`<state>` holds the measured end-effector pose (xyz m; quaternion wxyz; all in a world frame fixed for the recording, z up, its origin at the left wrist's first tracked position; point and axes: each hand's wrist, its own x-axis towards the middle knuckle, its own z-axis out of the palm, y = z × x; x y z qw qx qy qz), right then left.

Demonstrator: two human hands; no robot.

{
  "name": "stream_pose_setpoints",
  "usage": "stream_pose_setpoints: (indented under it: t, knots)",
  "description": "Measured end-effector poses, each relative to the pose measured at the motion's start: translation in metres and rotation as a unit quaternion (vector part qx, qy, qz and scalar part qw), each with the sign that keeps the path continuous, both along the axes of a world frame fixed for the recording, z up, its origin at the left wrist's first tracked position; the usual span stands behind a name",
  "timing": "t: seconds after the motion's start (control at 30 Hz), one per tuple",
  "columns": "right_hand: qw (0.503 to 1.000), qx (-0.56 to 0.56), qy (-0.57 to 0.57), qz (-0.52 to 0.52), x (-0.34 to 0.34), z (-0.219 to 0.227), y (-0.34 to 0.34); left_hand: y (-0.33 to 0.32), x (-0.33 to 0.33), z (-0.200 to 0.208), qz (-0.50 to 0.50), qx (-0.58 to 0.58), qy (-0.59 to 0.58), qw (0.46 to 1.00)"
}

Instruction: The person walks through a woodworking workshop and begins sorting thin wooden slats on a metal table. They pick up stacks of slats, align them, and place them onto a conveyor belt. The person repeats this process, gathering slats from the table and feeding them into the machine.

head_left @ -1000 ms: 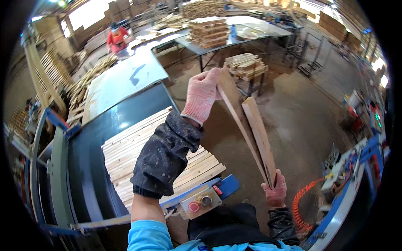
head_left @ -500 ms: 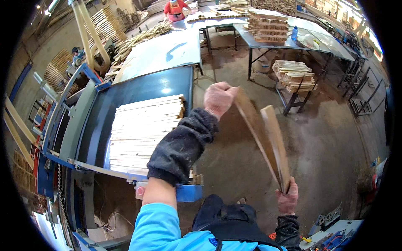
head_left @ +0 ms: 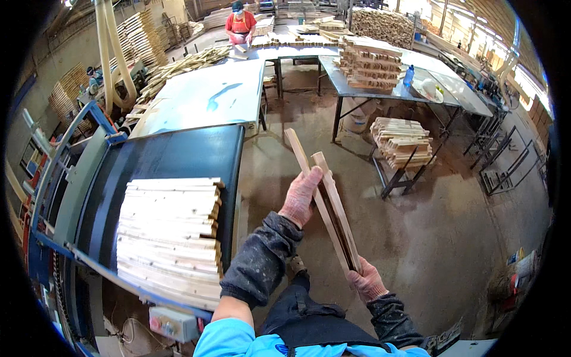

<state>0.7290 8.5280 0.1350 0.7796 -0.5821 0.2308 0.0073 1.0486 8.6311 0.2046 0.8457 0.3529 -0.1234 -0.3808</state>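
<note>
Two narrow wooden slats stand out in front of me over the floor, side by side and slanting up to the left with a dark gap between them. My left hand (head_left: 302,197), gloved, is wrapped round the left slat (head_left: 297,150) partway along it. At the lower ends, my gloved right hand (head_left: 367,282) grips both that slat and the right slat (head_left: 339,211). On my left, a row of pale wooden slats (head_left: 169,232) lies packed together on the dark conveyor belt (head_left: 178,152) of a blue-framed machine.
Beyond the belt is a pale sheet-topped table (head_left: 196,89). A metal table (head_left: 357,83) carries stacked wood (head_left: 370,64) and a blue bottle (head_left: 408,75). More slats rest on a low stand (head_left: 404,143). A person in red (head_left: 240,25) stands far off. A control box (head_left: 173,324) juts out near me.
My left hand has come down and nearer, from the slat's upper end to partway along it. The slats' spread tops have drawn closer together. The view has shifted, with the belt lower left.
</note>
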Motion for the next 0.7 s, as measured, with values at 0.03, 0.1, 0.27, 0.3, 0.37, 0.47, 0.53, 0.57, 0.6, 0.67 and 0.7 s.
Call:
stream_pose_setpoints:
  t: [0.03, 0.1, 0.27, 0.3, 0.37, 0.47, 0.53, 0.57, 0.6, 0.67, 0.7]
  knots:
    - [0.999, -0.022, -0.023, 0.009, 0.028, 0.002, -0.008, -0.012, 0.016, -0.005, 0.001, 0.004, -0.01, 1.0]
    - [0.995, -0.065, -0.064, 0.033, 0.091, 0.01, -0.02, -0.029, 0.044, 0.004, 0.057, 0.045, 0.017, 0.997]
    - [0.991, -0.082, -0.001, 0.106, 0.199, 0.0, -0.061, -0.074, 0.123, 0.01, 0.199, 0.147, -0.024, 0.969]
    - [0.991, -0.061, 0.015, 0.119, 0.215, 0.002, -0.067, -0.077, 0.137, 0.011, 0.244, 0.169, -0.049, 0.954]
    - [0.987, -0.017, 0.034, 0.154, 0.261, 0.003, -0.073, -0.071, 0.171, 0.004, 0.301, 0.204, -0.077, 0.928]
    - [0.982, 0.014, 0.037, 0.186, 0.323, 0.013, -0.071, -0.048, 0.217, 0.008, 0.342, 0.228, -0.073, 0.909]
    - [0.975, 0.028, 0.034, 0.216, 0.363, 0.019, -0.071, -0.031, 0.243, 0.021, 0.37, 0.246, -0.054, 0.894]
    - [0.971, 0.041, 0.024, 0.236, 0.385, 0.023, -0.066, -0.021, 0.255, 0.018, 0.389, 0.243, -0.046, 0.887]
    - [0.965, 0.053, 0.015, 0.257, 0.409, 0.026, -0.061, -0.015, 0.266, 0.014, 0.409, 0.24, -0.037, 0.88]
    - [0.946, -0.056, 0.007, 0.319, 0.46, 0.032, -0.054, 0.003, 0.292, 0.006, 0.448, 0.252, -0.015, 0.858]
    - [0.934, -0.085, 0.017, 0.348, 0.481, 0.037, -0.05, 0.016, 0.302, 0.004, 0.47, 0.265, -0.014, 0.842]
